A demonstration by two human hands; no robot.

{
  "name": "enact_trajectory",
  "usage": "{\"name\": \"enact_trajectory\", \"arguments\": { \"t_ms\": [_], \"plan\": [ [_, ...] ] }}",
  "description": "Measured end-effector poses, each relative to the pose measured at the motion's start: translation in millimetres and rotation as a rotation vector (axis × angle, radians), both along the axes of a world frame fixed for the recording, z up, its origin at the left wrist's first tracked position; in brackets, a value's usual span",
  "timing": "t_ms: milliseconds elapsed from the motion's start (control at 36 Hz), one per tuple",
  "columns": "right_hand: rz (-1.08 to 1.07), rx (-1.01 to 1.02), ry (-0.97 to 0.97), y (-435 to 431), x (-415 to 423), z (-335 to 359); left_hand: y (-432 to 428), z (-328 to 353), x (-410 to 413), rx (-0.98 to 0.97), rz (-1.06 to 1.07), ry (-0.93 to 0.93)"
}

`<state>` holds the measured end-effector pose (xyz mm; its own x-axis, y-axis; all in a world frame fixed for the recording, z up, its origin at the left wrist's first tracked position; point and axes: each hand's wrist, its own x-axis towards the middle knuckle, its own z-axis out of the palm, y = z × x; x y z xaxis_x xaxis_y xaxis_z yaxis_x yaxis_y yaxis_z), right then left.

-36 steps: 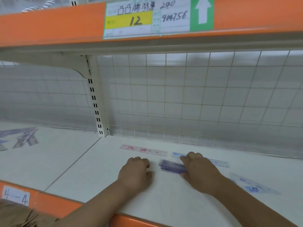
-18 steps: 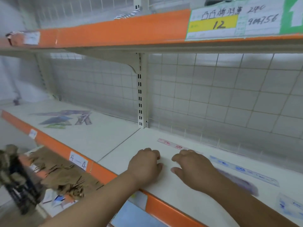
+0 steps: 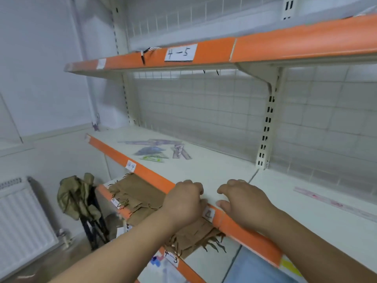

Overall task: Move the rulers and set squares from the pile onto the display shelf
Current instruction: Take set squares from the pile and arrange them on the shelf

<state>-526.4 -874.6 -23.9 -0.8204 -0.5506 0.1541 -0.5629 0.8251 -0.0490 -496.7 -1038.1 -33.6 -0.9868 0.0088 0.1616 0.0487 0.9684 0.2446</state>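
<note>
On the shelf (image 3: 224,170), left bay: pile (image 3: 159,149) of rulers and set squares, well apart from both hands; one pink ruler (image 3: 334,203) lies flat in the right bay; risk: thin flat plastic on smooth board, so a fingertip scrape likely skids pieces toward the orange lip or off it; left hand (image 3: 183,201) over the lip, curled near a fist, empty; right hand (image 3: 242,203) just beside, palm down, loosely curled, empty.

translucent rulers (image 3: 180,153), set squares (image 3: 152,151) flat on shelf (image 3: 214,170)
</note>
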Motion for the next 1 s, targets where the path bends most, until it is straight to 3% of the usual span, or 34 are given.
{"name": "enact_trajectory", "arguments": {
  "t_ms": [361,1000],
  "plan": [
    [-0.007,0.043,-0.031,-128.8,-43.1,-2.6,-136.6,-5.5,-35.2,0.046,-0.012,0.008],
    [-0.088,0.017,-0.031,-219.6,-233.3,-13.4,-223.0,-3.4,-209.9,0.009,0.063,-0.04]
  ]
}}
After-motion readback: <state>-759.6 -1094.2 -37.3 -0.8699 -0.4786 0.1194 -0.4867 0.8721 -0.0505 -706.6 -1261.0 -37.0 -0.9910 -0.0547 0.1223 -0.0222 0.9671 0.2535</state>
